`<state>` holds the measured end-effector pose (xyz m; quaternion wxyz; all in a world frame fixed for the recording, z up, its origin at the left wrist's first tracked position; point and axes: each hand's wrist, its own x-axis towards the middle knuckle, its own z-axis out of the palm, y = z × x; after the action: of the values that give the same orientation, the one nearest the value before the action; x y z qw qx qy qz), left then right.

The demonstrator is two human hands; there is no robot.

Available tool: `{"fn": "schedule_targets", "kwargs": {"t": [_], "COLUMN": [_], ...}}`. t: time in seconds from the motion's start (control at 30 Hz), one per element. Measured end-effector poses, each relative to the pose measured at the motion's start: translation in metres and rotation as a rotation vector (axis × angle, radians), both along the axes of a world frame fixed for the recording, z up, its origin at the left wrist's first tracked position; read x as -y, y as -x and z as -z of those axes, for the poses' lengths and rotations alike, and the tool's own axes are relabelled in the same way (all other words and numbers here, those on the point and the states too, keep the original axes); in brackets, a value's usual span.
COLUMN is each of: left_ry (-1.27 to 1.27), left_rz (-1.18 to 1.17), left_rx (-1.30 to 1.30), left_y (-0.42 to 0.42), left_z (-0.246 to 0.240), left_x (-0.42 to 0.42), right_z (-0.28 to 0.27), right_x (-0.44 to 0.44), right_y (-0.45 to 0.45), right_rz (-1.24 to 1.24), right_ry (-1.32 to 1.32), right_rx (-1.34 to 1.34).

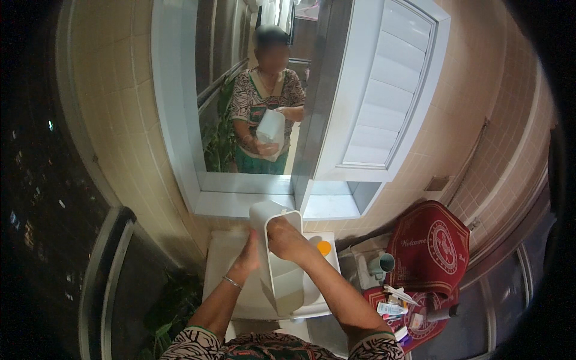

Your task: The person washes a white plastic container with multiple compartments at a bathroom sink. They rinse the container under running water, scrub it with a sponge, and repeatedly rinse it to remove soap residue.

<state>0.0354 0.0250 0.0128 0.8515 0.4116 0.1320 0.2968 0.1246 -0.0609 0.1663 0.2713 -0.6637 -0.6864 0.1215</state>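
Observation:
A tall white plastic container (288,288) with an open rectangular mouth is tilted over a white washbasin (222,288). My left hand (250,256) supports it from outside, palm against its left wall. My right hand (285,238) reaches into its mouth; the fingers are partly hidden inside, and whether they hold a cloth or anything else cannot be told. Some pale, cloudy content shows near the container's lower end. An orange round lid or cap (324,248) sits on the basin's right rim. The mirror (216,153) reflects the container between both hands.
A white mirror cabinet (328,157) with a louvred door hangs above the basin. To the right are a light green mug (382,264), red welcome mats (423,252), tubes (390,308) and a dark bottle (443,312). Green plants (164,333) stand low at the left.

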Motion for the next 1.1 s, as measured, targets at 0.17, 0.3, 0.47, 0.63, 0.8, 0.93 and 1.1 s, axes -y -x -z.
{"fn": "schedule_targets", "kwargs": {"t": [0.17, 0.3, 0.47, 0.63, 0.8, 0.93, 1.1], "left_ry": [-0.101, -0.017, -0.042, -0.054, 0.01, -0.07, -0.059], "left_rz": [-0.006, 0.082, 0.047, 0.084, 0.04, -0.122, -0.026], "left_rx": [0.022, 0.097, 0.089, 0.031, -0.018, -0.025, -0.002], "left_y": [0.006, 0.008, 0.006, 0.011, 0.011, 0.008, 0.015], "left_z": [0.002, 0.034, 0.049, 0.023, 0.017, 0.013, -0.001], "left_x": [-0.008, -0.026, -0.03, -0.019, -0.019, -0.017, -0.016], "right_z": [-0.003, -0.001, 0.012, 0.022, 0.014, 0.008, 0.01], "right_x": [0.006, 0.004, 0.006, 0.002, 0.004, 0.009, 0.014], "right_y": [0.0, 0.01, 0.01, 0.004, -0.002, 0.009, 0.021], "right_rz": [-0.091, -0.053, 0.0, 0.018, -0.058, -0.03, 0.073], "right_ry": [-0.041, -0.03, -0.066, -0.108, -0.051, -0.092, -0.207], "right_rx": [0.055, 0.044, 0.026, 0.002, 0.019, 0.05, 0.065]}}
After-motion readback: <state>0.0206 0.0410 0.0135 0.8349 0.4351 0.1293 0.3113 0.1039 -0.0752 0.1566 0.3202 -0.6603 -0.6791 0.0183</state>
